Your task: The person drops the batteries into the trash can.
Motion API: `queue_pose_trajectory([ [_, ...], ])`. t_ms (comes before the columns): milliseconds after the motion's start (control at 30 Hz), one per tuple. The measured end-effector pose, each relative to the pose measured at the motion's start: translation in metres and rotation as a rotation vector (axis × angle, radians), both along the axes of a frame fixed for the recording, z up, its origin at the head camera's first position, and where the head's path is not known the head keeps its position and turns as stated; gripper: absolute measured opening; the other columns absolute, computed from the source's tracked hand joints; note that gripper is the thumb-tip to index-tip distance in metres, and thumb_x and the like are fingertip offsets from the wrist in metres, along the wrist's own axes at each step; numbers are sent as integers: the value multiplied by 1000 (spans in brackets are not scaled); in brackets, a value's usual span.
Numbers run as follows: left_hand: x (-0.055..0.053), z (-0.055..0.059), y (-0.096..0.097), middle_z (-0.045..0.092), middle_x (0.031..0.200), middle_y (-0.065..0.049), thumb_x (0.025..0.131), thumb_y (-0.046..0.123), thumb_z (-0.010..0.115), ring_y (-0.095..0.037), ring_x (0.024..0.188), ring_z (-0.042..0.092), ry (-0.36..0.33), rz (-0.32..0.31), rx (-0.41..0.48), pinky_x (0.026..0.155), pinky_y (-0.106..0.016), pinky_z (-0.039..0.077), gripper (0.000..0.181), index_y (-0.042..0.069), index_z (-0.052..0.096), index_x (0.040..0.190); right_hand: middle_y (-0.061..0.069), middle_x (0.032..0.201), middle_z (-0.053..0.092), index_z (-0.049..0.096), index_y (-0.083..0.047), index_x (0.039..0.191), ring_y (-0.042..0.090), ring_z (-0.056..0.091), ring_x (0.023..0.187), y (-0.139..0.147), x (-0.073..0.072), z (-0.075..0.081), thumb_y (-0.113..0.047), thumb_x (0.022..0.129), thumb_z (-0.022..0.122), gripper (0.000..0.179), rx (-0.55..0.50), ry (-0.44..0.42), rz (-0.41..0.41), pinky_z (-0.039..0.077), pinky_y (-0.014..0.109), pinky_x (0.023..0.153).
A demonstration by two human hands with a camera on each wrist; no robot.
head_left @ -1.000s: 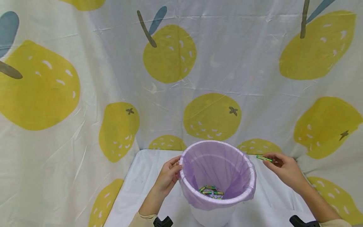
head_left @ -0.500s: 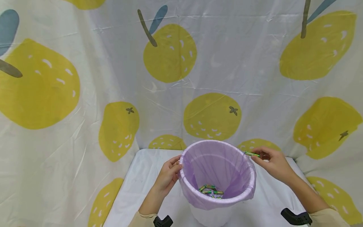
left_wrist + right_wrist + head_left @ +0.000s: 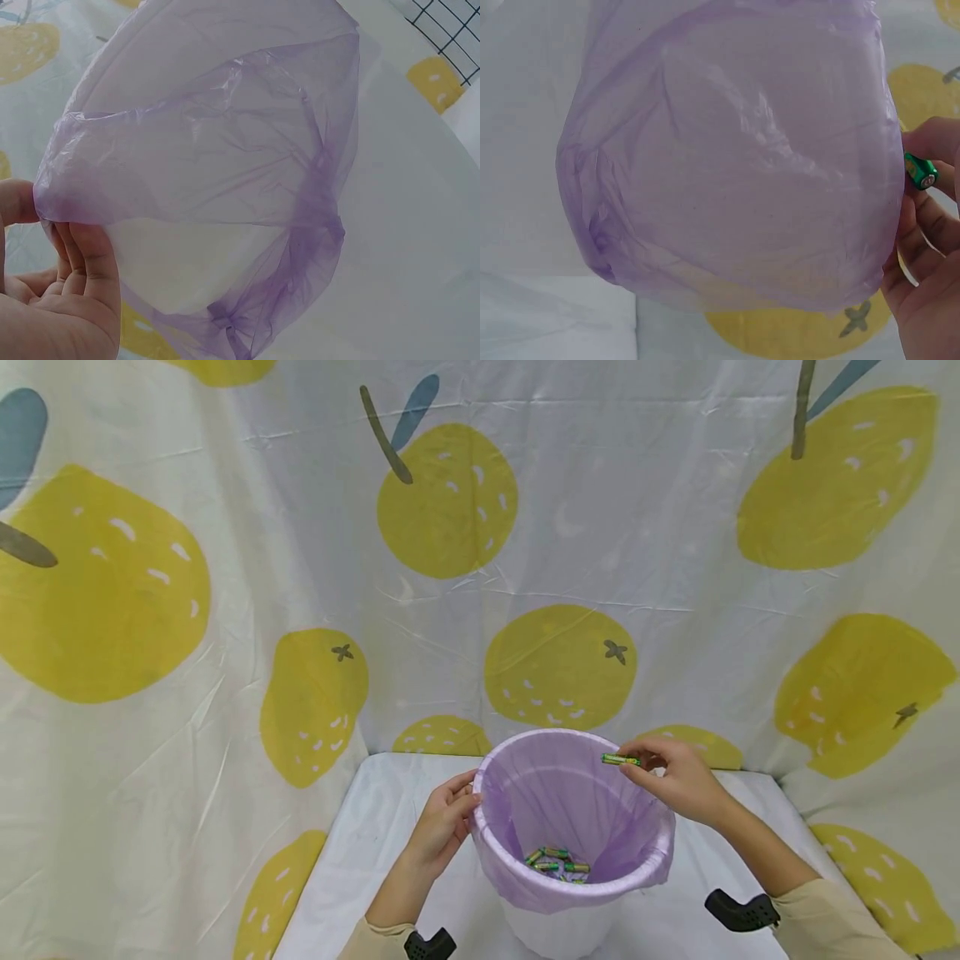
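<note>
A white bin [image 3: 558,931] lined with a thin purple bag [image 3: 573,785] stands in the middle of the head view. My left hand [image 3: 438,822] grips its rim from the left, thumb and fingers either side of the bag's edge; the left wrist view shows this hand [image 3: 64,277] too. Between thumb and fingers my right hand [image 3: 678,777] pinches a green battery [image 3: 620,759], held over the bin's far right rim. One end of that battery [image 3: 921,171] shows beside the bag in the right wrist view. Several green batteries [image 3: 551,866] lie at the bottom of the bag.
The bin rests on a table with a white cover [image 3: 397,802]. Behind and at both sides hangs a white curtain [image 3: 585,485] printed with yellow fruit. A dark wire grid [image 3: 450,37] shows in a corner of the left wrist view.
My right hand has moved left with the battery, from outside the bin's right side to over its rim. The left hand and the bin have stayed put.
</note>
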State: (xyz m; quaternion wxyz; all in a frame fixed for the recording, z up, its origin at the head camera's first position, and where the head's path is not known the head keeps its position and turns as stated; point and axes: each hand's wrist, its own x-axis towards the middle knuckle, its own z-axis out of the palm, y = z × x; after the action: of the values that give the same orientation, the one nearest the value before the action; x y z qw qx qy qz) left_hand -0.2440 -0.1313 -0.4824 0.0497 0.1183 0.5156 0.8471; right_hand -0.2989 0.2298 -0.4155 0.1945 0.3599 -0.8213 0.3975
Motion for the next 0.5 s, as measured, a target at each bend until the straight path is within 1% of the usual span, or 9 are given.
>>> queue_pose_trajectory([
  [300, -1, -2, -2, 60, 98, -3, 98, -5, 54, -11, 85, 63, 4, -12, 13, 71, -22, 56, 56, -19, 31, 147, -9, 89, 68, 76, -13, 106, 10, 59, 72, -14, 0, 4, 1, 88, 79, 23, 12, -12, 71, 56, 24, 69],
  [400, -1, -3, -1, 60, 97, -3, 97, -5, 55, -10, 84, 63, 2, -13, 12, 71, -22, 56, 57, -19, 32, 147, -7, 93, 72, 77, -13, 109, 10, 63, 78, -15, 0, 4, 0, 91, 77, 22, 17, -16, 80, 57, 26, 71],
  [500, -1, -3, -1, 61, 98, -3, 97, -4, 55, -11, 85, 64, 2, -15, 9, 71, -22, 56, 57, -19, 32, 147, -3, 100, 74, 76, -11, 112, 10, 66, 85, -16, -1, 4, -1, 93, 75, 21, 37, -14, 71, 58, 29, 73],
])
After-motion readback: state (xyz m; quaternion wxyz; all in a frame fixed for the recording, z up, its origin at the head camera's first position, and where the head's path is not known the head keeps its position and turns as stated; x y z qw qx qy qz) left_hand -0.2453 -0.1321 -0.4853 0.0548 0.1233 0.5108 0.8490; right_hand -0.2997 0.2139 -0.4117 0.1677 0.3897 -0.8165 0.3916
